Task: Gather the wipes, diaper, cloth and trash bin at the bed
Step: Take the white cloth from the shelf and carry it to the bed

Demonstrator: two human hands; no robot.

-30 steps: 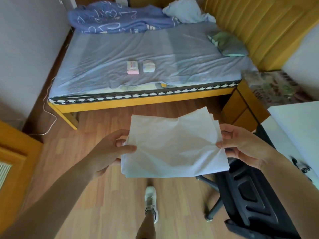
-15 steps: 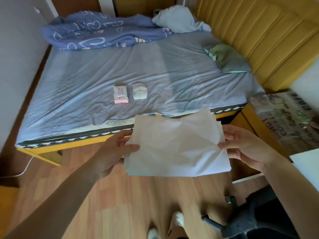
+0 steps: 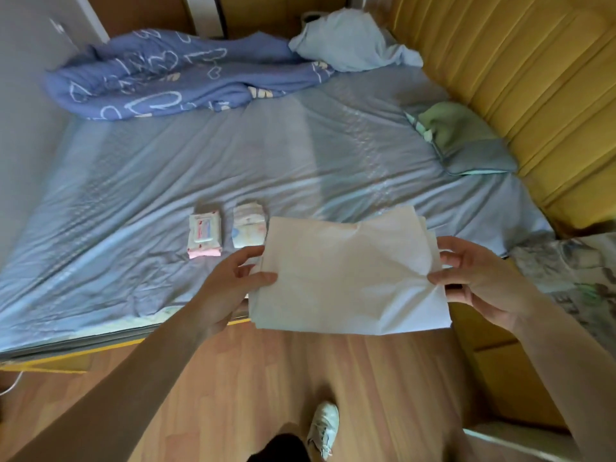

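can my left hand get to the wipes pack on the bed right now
Probably not yet: the left hand is busy pinching the cloth. The wipes pack lies uncovered just beyond it.

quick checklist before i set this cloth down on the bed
1. Grip: left hand and right hand each pinch a side of the folded cloth: ok.
2. Landing spot: bare sheet on the bed to the right of the diaper: ok.
3. Wipes pack and diaper already on the bed, side by side, apart: ok.
4. Cloth's left edge overlaps the diaper in view; clearance between them: cannot tell.
5. Trash bin at the bed: none in view, not ok.
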